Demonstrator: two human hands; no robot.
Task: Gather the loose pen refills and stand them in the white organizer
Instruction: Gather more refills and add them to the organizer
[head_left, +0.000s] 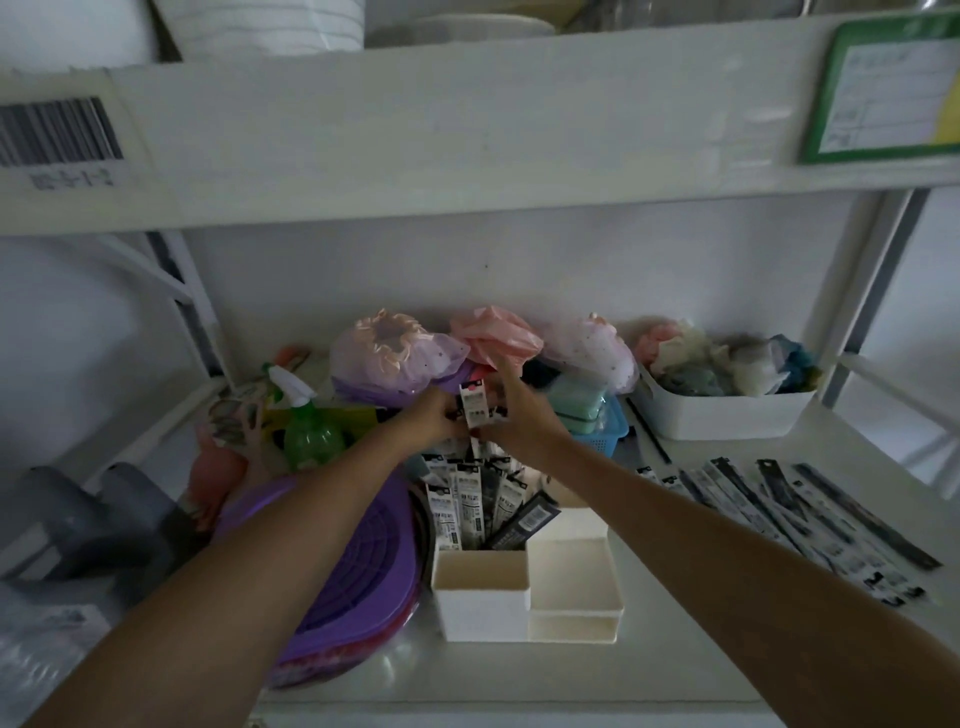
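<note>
The white organizer stands on the shelf at centre front, with several packaged pen refills upright in its back compartment. My left hand and my right hand meet above it, both closed on one refill packet held upright, its top showing a pink mark. More refill packets lie flat in a loose row on the shelf to the right. The organizer's front and right compartments show nothing inside.
Purple plastic lids are stacked left of the organizer. A green spray bottle, bagged items, a blue basket and a white bin of cloths line the back. An upper shelf hangs overhead.
</note>
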